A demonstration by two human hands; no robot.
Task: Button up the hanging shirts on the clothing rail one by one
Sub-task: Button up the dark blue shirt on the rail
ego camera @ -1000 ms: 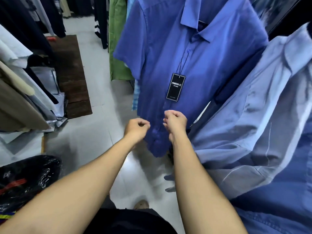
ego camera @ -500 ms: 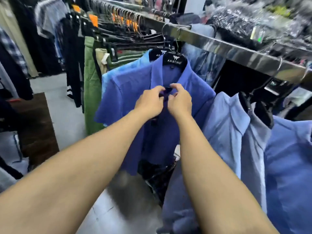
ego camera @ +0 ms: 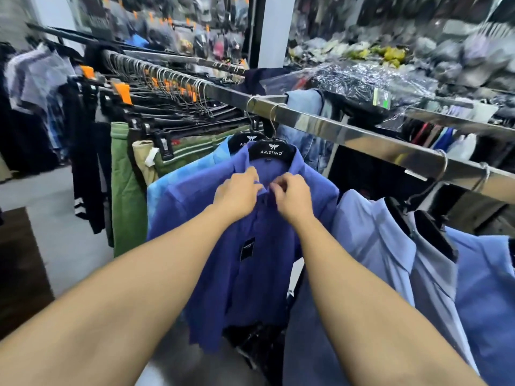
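A dark blue short-sleeved shirt (ego camera: 259, 274) hangs on a black hanger (ego camera: 271, 153) from the shiny metal clothing rail (ego camera: 348, 136). A black price tag (ego camera: 247, 248) dangles on its front. My left hand (ego camera: 237, 195) pinches the left collar edge just under the hanger. My right hand (ego camera: 292, 197) pinches the opposite edge at the collar, fingertips nearly meeting the left hand's. The top button itself is hidden by my fingers. To the right hang light blue shirts (ego camera: 376, 240) on the same rail.
Left of the blue shirt hang a pale blue patterned shirt (ego camera: 167, 188), green trousers (ego camera: 125, 190) and a row of dark trousers on clip hangers (ego camera: 172, 87). Plastic-wrapped clothes (ego camera: 370, 79) lie piled behind the rail. A dark wooden block (ego camera: 22, 268) stands at the lower left.
My hands rose from the shirt's lower hem to its collar, and my view tilted up from the floor to the rail. Since half a second ago they stay at the collar.
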